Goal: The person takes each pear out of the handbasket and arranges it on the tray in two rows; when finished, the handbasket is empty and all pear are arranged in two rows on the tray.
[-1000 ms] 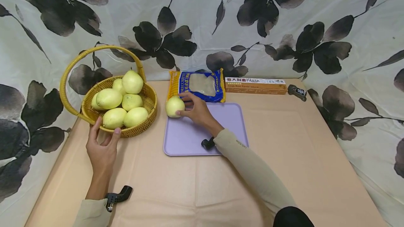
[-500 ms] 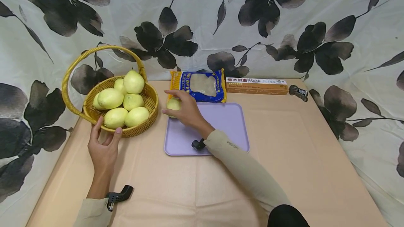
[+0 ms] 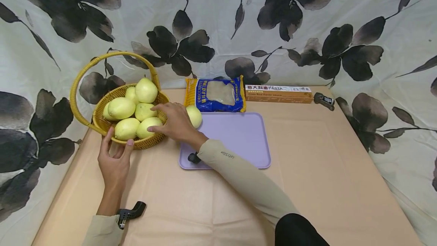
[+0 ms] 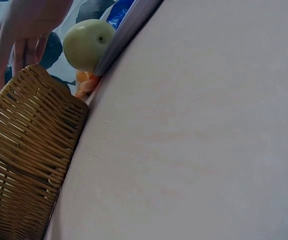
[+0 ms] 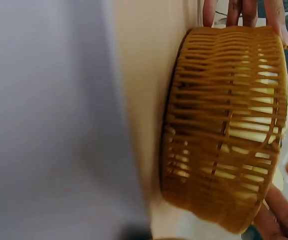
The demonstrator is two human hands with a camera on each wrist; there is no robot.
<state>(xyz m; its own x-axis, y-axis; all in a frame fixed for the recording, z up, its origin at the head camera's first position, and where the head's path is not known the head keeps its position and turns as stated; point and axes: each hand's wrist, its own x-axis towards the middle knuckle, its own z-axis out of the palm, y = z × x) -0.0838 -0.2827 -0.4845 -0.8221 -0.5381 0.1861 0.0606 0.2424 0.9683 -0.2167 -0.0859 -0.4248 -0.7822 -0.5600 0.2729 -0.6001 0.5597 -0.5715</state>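
Observation:
In the head view, a yellow wicker basket [image 3: 151,142] with a tall arched handle stands on the left, holding several pale yellow-green, pear-like fruits [image 3: 121,108]. My left hand [image 3: 113,164] rests its spread fingers against the basket's near-left side, at the rim. Over the right rim is my right hand [image 3: 177,122], its thumb and index finger apart across the nearest right-hand fruit [image 3: 146,127]. Another fruit [image 3: 194,116] sits at the far-left corner of the lilac tray [image 3: 235,139]. The left wrist view shows the wicker wall [image 4: 28,145] close by.
Behind the tray lies a blue and yellow pasta bag [image 3: 218,94], with an orange-brown pasta box [image 3: 278,95] to its right. A small black device [image 3: 323,101] sits beyond the box. A floral cloth [image 3: 218,22] hangs along the table's back edge.
My right hand has let go of the fruit at the tray's corner and moved left over the basket. The left hand keeps its place at the basket.

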